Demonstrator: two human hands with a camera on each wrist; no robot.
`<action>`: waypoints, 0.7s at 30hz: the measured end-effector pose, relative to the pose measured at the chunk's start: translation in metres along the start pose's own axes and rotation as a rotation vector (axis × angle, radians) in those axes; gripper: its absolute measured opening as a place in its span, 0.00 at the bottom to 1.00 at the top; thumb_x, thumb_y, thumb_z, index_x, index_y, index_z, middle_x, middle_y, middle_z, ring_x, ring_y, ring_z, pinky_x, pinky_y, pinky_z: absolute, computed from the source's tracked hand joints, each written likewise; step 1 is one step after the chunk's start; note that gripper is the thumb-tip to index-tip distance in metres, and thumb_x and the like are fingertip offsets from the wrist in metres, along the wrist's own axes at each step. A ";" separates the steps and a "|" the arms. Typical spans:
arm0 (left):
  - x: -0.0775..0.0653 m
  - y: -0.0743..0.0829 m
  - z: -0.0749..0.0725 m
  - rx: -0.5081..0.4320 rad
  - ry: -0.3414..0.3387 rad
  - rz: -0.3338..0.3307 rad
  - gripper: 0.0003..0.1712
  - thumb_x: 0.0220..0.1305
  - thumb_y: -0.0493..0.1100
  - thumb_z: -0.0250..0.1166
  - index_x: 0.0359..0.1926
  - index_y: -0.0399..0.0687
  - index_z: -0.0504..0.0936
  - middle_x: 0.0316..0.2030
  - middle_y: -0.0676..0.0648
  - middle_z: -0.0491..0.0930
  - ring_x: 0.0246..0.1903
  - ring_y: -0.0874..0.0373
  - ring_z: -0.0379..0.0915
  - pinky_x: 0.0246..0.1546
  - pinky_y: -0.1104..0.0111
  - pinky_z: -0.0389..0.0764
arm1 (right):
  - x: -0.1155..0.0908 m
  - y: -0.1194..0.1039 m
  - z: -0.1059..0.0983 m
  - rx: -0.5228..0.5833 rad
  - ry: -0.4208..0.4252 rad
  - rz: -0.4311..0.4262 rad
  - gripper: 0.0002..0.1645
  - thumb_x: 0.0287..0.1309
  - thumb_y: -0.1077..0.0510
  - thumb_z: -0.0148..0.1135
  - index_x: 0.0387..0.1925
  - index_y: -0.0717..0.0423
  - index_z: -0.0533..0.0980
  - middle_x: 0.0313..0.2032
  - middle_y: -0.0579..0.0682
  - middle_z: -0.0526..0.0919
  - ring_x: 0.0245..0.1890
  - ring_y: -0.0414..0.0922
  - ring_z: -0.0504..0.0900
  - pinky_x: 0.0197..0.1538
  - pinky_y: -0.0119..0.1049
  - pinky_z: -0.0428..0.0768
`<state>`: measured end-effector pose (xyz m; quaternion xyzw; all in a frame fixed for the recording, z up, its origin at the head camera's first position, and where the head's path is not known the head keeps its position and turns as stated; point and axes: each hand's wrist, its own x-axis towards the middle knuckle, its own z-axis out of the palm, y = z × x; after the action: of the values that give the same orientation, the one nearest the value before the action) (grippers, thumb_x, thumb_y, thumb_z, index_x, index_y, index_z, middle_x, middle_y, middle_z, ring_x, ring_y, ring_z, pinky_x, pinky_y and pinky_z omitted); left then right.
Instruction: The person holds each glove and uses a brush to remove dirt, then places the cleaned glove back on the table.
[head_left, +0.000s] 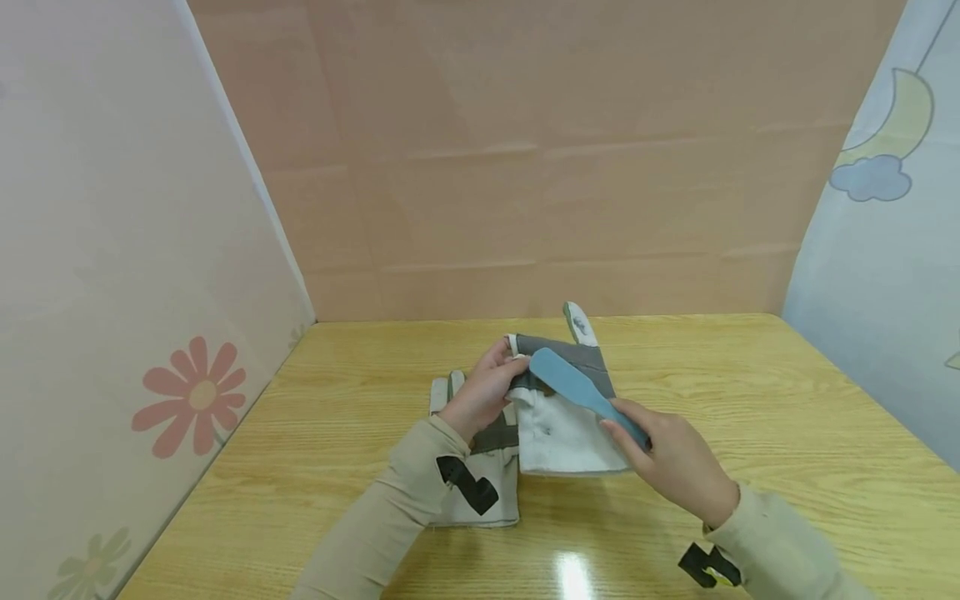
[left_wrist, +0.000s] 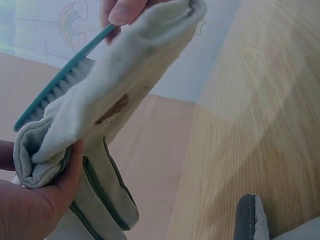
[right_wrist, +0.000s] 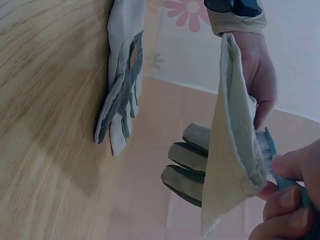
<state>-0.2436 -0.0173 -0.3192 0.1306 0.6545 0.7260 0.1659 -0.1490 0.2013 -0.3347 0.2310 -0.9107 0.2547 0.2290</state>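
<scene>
My left hand (head_left: pixel 486 392) holds a white and grey work glove (head_left: pixel 570 437) by its side, raised off the table, thumb on top. In my right hand (head_left: pixel 678 454) is the handle of a light blue brush (head_left: pixel 568 383). The left wrist view shows the brush's pale bristles (left_wrist: pixel 75 77) against the glove's fabric. A brown mark (left_wrist: pixel 112 110) shows on the glove's underside there. Beneath my left forearm, a second similar glove (head_left: pixel 501 467) lies on the table, partly hidden by the arm.
The wood-grain table (head_left: pixel 780 400) runs back to a plain tan back wall (head_left: pixel 525 208). A white panel with a pink flower (head_left: pixel 201 396) stands on the left, and a pale blue one with a moon (head_left: pixel 903 117) on the right.
</scene>
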 end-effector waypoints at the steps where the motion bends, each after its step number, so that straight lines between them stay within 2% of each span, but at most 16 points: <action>1: 0.000 0.000 -0.001 -0.005 -0.001 0.001 0.23 0.73 0.40 0.44 0.67 0.51 0.58 0.53 0.38 0.75 0.39 0.64 0.77 0.46 0.66 0.77 | 0.000 0.000 0.000 0.002 -0.003 0.003 0.16 0.59 0.60 0.60 0.48 0.64 0.77 0.14 0.37 0.69 0.11 0.26 0.52 0.19 0.24 0.61; 3: 0.001 0.000 -0.002 -0.015 -0.004 0.007 0.23 0.73 0.39 0.44 0.67 0.50 0.58 0.49 0.41 0.76 0.37 0.65 0.77 0.44 0.68 0.78 | -0.001 0.000 -0.001 0.004 -0.011 0.012 0.18 0.59 0.60 0.59 0.49 0.66 0.77 0.18 0.42 0.76 0.11 0.26 0.54 0.21 0.25 0.63; 5: 0.001 0.000 -0.003 -0.034 -0.002 0.007 0.22 0.73 0.39 0.44 0.66 0.49 0.59 0.45 0.44 0.77 0.35 0.66 0.77 0.41 0.70 0.78 | -0.001 0.001 -0.001 0.009 -0.024 0.026 0.18 0.60 0.60 0.59 0.50 0.66 0.76 0.20 0.43 0.78 0.11 0.26 0.55 0.21 0.25 0.64; 8: 0.001 0.001 -0.004 -0.045 0.005 0.010 0.22 0.73 0.39 0.44 0.66 0.48 0.59 0.44 0.46 0.76 0.34 0.66 0.76 0.38 0.72 0.77 | -0.003 0.002 -0.002 0.021 -0.037 0.037 0.18 0.61 0.59 0.58 0.50 0.65 0.76 0.18 0.40 0.74 0.11 0.26 0.55 0.21 0.25 0.64; 10: 0.001 0.001 -0.005 -0.048 0.015 0.006 0.22 0.73 0.39 0.44 0.66 0.48 0.59 0.47 0.43 0.76 0.34 0.66 0.76 0.37 0.73 0.77 | -0.004 0.002 -0.002 0.029 -0.034 0.030 0.16 0.61 0.60 0.58 0.49 0.63 0.77 0.15 0.36 0.68 0.11 0.26 0.54 0.19 0.24 0.63; 12: 0.001 0.001 -0.005 -0.044 0.021 0.007 0.23 0.73 0.39 0.44 0.67 0.48 0.58 0.50 0.40 0.75 0.34 0.67 0.76 0.37 0.73 0.77 | -0.005 0.003 -0.002 0.029 -0.020 0.014 0.15 0.60 0.61 0.58 0.47 0.62 0.77 0.15 0.35 0.66 0.12 0.26 0.54 0.19 0.24 0.62; 21: 0.001 0.003 -0.004 -0.064 0.018 0.011 0.22 0.73 0.39 0.44 0.66 0.49 0.59 0.53 0.38 0.74 0.36 0.66 0.77 0.37 0.74 0.78 | -0.007 0.006 -0.001 0.028 -0.027 0.004 0.07 0.60 0.61 0.58 0.40 0.56 0.77 0.12 0.33 0.58 0.11 0.25 0.49 0.15 0.24 0.59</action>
<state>-0.2463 -0.0213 -0.3163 0.1225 0.6316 0.7486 0.1600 -0.1459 0.2084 -0.3397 0.2358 -0.9105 0.2647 0.2131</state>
